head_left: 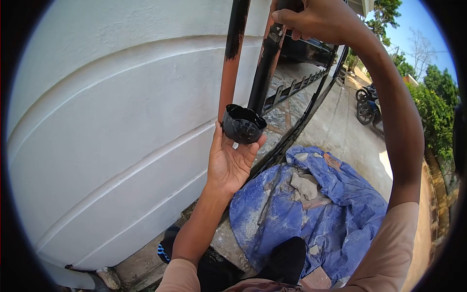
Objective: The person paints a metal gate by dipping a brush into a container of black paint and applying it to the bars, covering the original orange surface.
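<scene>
My left hand (227, 168), palm up, is closed around the underside of a small black cup (241, 130) with a jagged rim. Wet-looking black paint coats the inside of the cup. Higher up, my right hand (314, 19) is curled beside a metal post (262, 73) that is mostly black with reddish-brown streaks. What its fingers hold, if anything, is hidden at the top edge of the view. To the left stands a second post (230, 80), black above and bare reddish-brown below.
A white grooved wall (116, 121) fills the left side. On the ground lies a crumpled blue tarp (350, 214) with rubble on it. A black metal gate (311, 109) stands beyond the posts. Motorcycles (367, 109) are parked farther off at right.
</scene>
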Demonstrator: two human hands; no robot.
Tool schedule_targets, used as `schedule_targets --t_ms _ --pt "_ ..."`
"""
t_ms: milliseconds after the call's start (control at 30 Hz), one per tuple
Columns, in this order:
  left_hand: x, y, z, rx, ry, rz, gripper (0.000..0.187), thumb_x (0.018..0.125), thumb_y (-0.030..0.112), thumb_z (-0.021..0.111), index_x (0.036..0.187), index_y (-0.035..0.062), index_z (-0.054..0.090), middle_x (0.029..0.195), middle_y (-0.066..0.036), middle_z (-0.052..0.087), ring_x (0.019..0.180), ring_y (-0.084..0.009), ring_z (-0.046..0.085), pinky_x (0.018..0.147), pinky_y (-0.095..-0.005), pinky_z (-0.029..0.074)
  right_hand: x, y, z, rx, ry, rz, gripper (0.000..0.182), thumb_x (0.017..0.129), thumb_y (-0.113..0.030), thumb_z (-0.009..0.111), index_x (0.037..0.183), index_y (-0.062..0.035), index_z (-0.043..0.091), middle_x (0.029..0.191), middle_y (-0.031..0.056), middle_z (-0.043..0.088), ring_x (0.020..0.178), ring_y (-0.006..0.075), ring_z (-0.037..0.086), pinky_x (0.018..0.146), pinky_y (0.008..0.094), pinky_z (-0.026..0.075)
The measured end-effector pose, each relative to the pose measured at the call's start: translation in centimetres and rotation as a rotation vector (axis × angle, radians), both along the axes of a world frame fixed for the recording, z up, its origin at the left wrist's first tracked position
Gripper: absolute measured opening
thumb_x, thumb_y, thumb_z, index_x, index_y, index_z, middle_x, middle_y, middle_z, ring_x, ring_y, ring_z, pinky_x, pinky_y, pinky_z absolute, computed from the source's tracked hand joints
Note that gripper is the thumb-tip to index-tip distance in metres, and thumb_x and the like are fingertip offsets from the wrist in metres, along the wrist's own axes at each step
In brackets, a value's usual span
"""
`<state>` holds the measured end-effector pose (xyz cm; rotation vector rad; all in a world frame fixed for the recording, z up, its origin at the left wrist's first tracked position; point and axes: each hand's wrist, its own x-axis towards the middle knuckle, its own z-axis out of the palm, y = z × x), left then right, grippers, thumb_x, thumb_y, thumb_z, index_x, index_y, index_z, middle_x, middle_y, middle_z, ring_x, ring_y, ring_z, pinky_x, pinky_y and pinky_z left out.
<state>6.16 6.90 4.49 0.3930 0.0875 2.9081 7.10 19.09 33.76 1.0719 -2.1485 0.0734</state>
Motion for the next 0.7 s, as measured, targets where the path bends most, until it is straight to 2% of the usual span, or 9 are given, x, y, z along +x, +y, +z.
schedule_targets --t_ms 67,167,233,267,333,467,533,567,700 --pt "0.1 -0.1 -0.5 0.015 0.022 -0.012 0.063 0.097 0.053 0.054 0.125 -0.0038 0.055 0.121 -0.030 0.061 0.109 -0.0438 0.064 0.085 -0.0390 0.064 -3.6 -1.1 -0.1 0.190 -0.078 -0.111 0.035 0.081 -0.019 0.063 0.098 0.0110 0.068 0.088 0.0277 0.068 0.089 0.0364 0.068 0.082 0.0435 0.053" --pt "0.5 -0.1 -0.3 0.011 0.008 -0.028 0.064 0.098 0.053 0.052 0.126 -0.0044 0.053 0.120 -0.030 0.061 0.108 -0.0437 0.065 0.084 -0.0391 0.064 -9.2 -2.4 -1.4 0.088 0.661 -0.017 0.030 0.078 -0.018 0.061 0.082 0.0101 0.069 0.093 0.0303 0.067 0.110 0.0493 0.056 0.102 0.0504 0.040" --pt "0.6 -0.5 -0.6 -0.014 0.022 -0.008 0.065 0.098 0.053 0.051 0.127 -0.0044 0.052 0.119 -0.030 0.061 0.107 -0.0435 0.065 0.084 -0.0388 0.064 -4.4 -4.4 1.3 0.204 0.310 -0.231 0.028 0.075 -0.017 0.062 0.077 0.0105 0.068 0.092 0.0323 0.067 0.111 0.0488 0.058 0.102 0.0516 0.039" --pt "0.6 -0.6 -0.8 -0.024 0.028 0.001 0.065 0.099 0.053 0.050 0.128 -0.0044 0.052 0.119 -0.030 0.062 0.107 -0.0435 0.065 0.084 -0.0387 0.064 -5.7 -4.4 2.9 0.008 -0.038 -0.177 0.027 0.073 -0.015 0.062 0.079 0.0112 0.068 0.083 0.0311 0.067 0.095 0.0431 0.066 0.090 0.0496 0.049" --pt "0.4 -1.0 -1.1 -0.013 0.017 -0.010 0.064 0.099 0.053 0.050 0.128 -0.0042 0.052 0.119 -0.030 0.062 0.107 -0.0434 0.065 0.084 -0.0385 0.064 -2.0 -5.3 3.2 -0.023 -0.027 -0.155 0.024 0.072 -0.011 0.060 0.078 0.0115 0.068 0.070 0.0290 0.065 0.075 0.0389 0.069 0.073 0.0446 0.055" --pt "0.7 -1.3 -0.9 -0.014 0.000 -0.023 0.063 0.099 0.052 0.051 0.126 -0.0040 0.055 0.117 -0.029 0.063 0.107 -0.0434 0.065 0.084 -0.0383 0.064 -7.9 -5.4 2.5 0.207 0.360 -0.126 0.023 0.073 -0.009 0.060 0.079 0.0119 0.068 0.072 0.0282 0.066 0.071 0.0355 0.070 0.064 0.0400 0.056" --pt "0.8 -1.5 -0.8 -0.015 0.010 -0.024 0.063 0.099 0.053 0.051 0.125 -0.0041 0.056 0.115 -0.029 0.064 0.107 -0.0433 0.065 0.083 -0.0383 0.064 -6.1 -4.7 4.2 0.148 0.109 -0.203 0.023 0.074 -0.010 0.060 0.080 0.0113 0.068 0.076 0.0288 0.067 0.073 0.0357 0.070 0.066 0.0396 0.056" --pt "0.9 -1.6 -0.8 -0.011 0.014 -0.024 0.063 0.099 0.053 0.051 0.125 -0.0042 0.056 0.115 -0.029 0.064 0.107 -0.0432 0.065 0.083 -0.0382 0.064 -4.4 -3.5 4.7 0.027 0.115 -0.054 0.024 0.077 -0.012 0.060 0.082 0.0103 0.068 0.079 0.0273 0.068 0.074 0.0355 0.070 0.066 0.0407 0.056" --pt "1.1 -1.8 -1.2 -0.058 -0.019 0.010 0.061 0.096 0.054 0.056 0.124 -0.0002 0.055 0.120 -0.027 0.061 0.106 -0.0384 0.067 0.080 -0.0338 0.065 1.3 -3.2 3.6 -0.008 0.164 -0.158 0.019 0.085 -0.013 0.060 0.089 0.0045 0.067 0.075 0.0186 0.069 0.066 0.0264 0.069 0.059 0.0347 0.054"
